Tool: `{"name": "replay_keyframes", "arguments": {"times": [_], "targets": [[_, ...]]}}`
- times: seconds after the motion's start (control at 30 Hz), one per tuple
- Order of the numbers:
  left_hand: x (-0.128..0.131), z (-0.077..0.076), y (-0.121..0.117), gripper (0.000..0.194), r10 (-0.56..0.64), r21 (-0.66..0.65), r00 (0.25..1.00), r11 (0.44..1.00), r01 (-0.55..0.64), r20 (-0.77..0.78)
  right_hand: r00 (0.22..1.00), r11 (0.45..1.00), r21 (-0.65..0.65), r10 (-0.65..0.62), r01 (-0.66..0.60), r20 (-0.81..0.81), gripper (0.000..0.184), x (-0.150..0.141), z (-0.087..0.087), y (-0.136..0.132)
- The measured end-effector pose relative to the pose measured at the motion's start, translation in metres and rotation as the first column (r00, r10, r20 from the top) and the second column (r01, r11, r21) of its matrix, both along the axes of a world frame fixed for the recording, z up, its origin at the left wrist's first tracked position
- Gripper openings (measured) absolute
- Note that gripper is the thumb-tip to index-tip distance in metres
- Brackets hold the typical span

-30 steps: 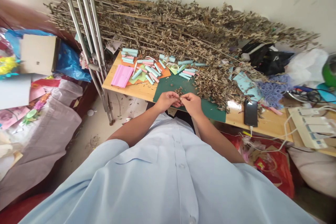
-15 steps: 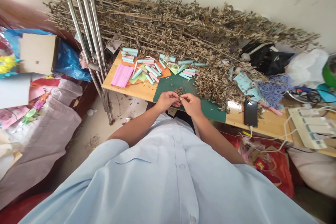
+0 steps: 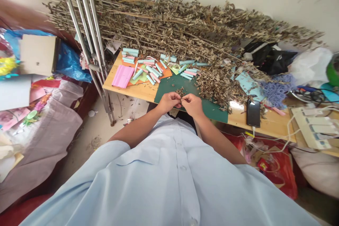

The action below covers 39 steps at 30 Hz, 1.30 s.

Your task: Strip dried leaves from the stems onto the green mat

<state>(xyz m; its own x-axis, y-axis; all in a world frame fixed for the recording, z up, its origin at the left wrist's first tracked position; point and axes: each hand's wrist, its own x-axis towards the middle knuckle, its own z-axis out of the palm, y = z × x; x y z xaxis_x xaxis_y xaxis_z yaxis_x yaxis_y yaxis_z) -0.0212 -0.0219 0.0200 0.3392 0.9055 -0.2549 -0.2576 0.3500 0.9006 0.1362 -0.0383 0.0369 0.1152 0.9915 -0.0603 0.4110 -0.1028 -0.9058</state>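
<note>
My left hand (image 3: 169, 102) and my right hand (image 3: 192, 104) meet at the front edge of a green cutting mat (image 3: 169, 86). Both are closed, fingertips pinched together on a bit of dried leaf, mostly covered by the fingers. Just beyond the fingertips lies a small clump of dried leaves (image 3: 180, 91) on the mat. To the right of my right hand spreads a larger heap of loose dried leaves (image 3: 215, 90), partly over the mat. Small rolled paper tubes (image 3: 153, 70), blue and pink, lie behind and to the left of the mat.
Long dried leafy stalks (image 3: 159, 24) fill the back along the wall. Metal crutches (image 3: 92, 42) stand at the left. A pink paper stack (image 3: 123, 76) sits on the wooden table (image 3: 143, 91). At right are a phone (image 3: 253, 113), blue yarn (image 3: 278, 90) and a power strip (image 3: 311, 127).
The fingers of both hands shift slightly against each other at the same spot. The things on the table stay in place.
</note>
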Motion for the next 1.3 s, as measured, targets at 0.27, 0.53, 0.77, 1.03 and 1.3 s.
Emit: {"name": "replay_keyframes", "arguments": {"times": [0.27,0.53,0.77,1.03,1.3], "targets": [[-0.003,0.001,0.002,0.033,0.02,-0.032,0.996,0.999,-0.017,0.083,0.921,0.978,-0.156,-0.182,0.135,-0.344,0.021,-0.003,-0.013,0.003],[-0.002,0.004,0.003,0.028,0.017,-0.09,0.996,0.996,-0.01,0.086,0.958,0.992,-0.068,-0.117,0.103,-0.262,0.022,-0.002,-0.006,0.0],[0.0,0.001,0.004,0.027,0.006,-0.07,0.998,0.998,-0.001,0.066,1.0,0.994,0.112,0.013,-0.014,0.007,0.013,-0.001,0.0,-0.005],[0.001,-0.002,0.004,0.018,-0.017,-0.071,1.0,0.997,0.018,0.02,0.947,0.938,0.257,0.159,-0.234,0.28,0.011,0.005,0.0,-0.002],[0.0,-0.004,0.003,0.022,-0.033,-0.062,0.999,0.997,0.035,0.027,0.925,0.939,0.25,0.138,-0.236,0.354,0.011,0.003,-0.001,-0.003]]}}
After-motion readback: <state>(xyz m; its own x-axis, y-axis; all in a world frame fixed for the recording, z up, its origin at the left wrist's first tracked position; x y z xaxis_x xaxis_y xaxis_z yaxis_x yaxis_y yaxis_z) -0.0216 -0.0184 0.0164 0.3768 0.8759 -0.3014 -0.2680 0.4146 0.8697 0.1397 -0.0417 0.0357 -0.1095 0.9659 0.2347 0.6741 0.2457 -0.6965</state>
